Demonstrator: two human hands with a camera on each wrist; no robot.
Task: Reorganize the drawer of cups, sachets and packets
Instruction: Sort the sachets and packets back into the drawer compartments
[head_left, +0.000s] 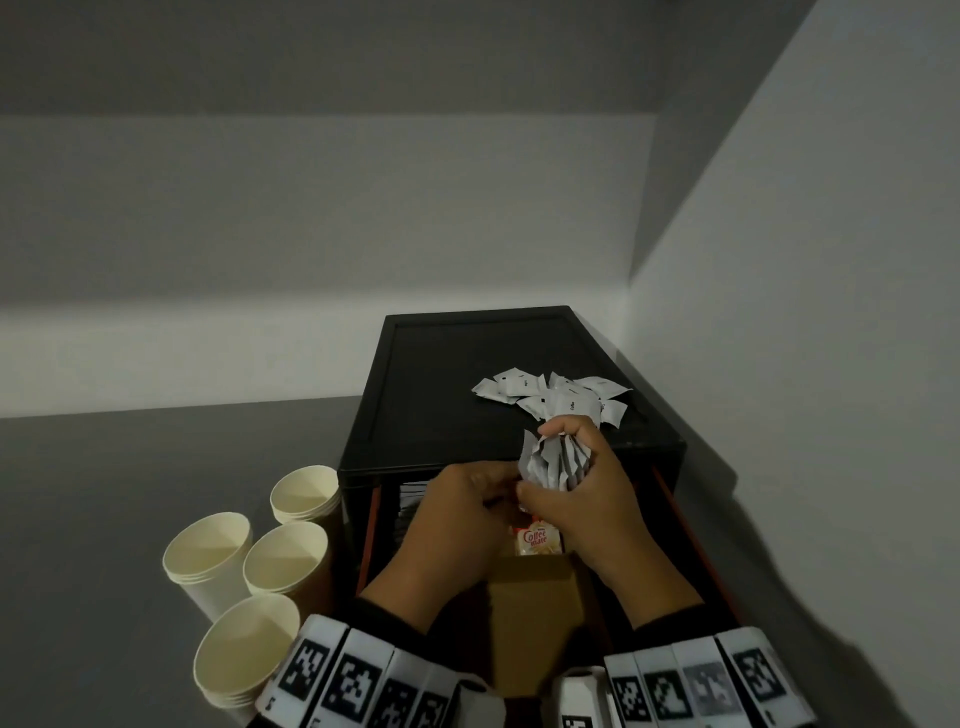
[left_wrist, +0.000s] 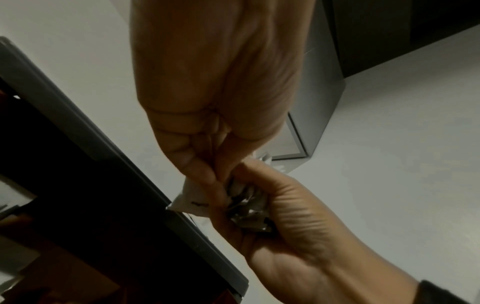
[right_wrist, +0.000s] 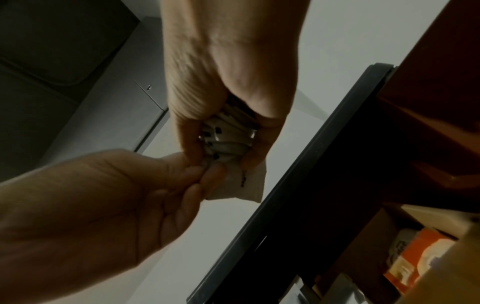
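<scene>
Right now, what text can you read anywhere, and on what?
"Coffee mate": on the packet in the open drawer.
Loose white sachets on the cabinet top: dark print, too small to read.
Sachets gripped by the right hand: marks blurred.
Wristbands: square codes, no words.
</scene>
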